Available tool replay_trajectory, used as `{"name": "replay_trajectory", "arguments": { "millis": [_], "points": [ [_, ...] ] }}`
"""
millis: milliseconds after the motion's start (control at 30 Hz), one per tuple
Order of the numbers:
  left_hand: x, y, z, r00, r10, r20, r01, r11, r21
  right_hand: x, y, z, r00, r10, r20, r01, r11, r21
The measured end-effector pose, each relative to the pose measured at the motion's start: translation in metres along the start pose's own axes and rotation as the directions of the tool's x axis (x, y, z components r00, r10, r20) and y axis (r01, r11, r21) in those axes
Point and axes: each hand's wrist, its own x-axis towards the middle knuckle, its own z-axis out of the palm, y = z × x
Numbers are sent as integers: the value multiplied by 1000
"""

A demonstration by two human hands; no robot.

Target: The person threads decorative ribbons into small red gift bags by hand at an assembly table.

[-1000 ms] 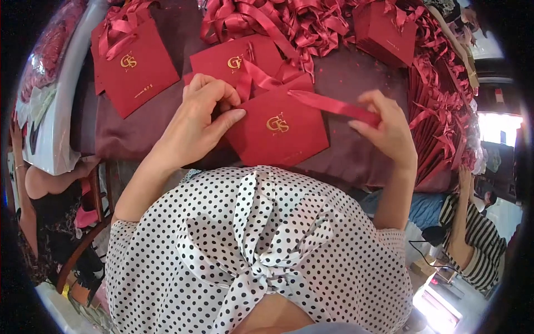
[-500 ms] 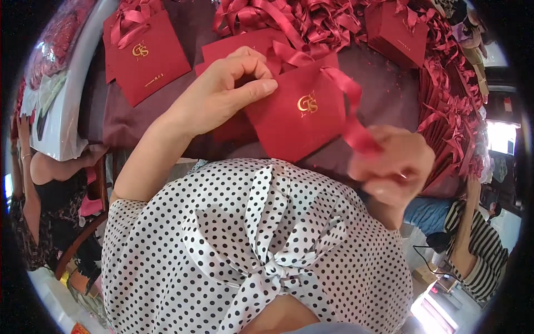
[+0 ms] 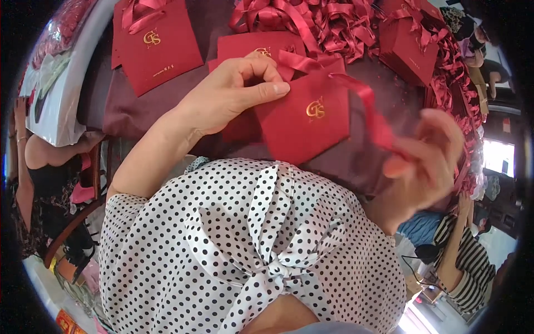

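Note:
My left hand [image 3: 239,86] pinches the upper left edge of a flat red paper gift bag [image 3: 289,125] between thumb and fingers. The bag has a gold emblem on its front and is tilted above the table. From its top edge a glossy red ribbon [image 3: 367,100] runs right and down to my right hand [image 3: 425,161]. That hand is blurred by motion, with its thumb and index finger closed on the ribbon's end. More red bags [image 3: 236,50] lie partly hidden behind my left hand.
Red gift bags [image 3: 158,50] lie at the far left, beside a white container [image 3: 72,100]. Loose ribbons [image 3: 334,25] are heaped at the back, with a stack of bags [image 3: 409,53] to their right. A dark maroon cloth [image 3: 144,111] covers the table. Other people sit at both sides.
My right hand has moved right and slightly up, drawing the ribbon outward. The left hand still pinches the bag. The whole view has shifted a little.

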Motion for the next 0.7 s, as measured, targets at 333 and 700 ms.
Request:
{"name": "replay_trajectory", "arguments": {
  "millis": [333, 700],
  "points": [
    [3, -18, -1, 996, -75, -51, 63, 978, -196, 8, 4, 68, 844, 185, 504, -348, 903, 251],
    [-5, -19, -12, 979, 177, 105, -195, 961, 198, 0, 12, 79, 898, 157, 411, -313, 885, 345]
  ]
}}
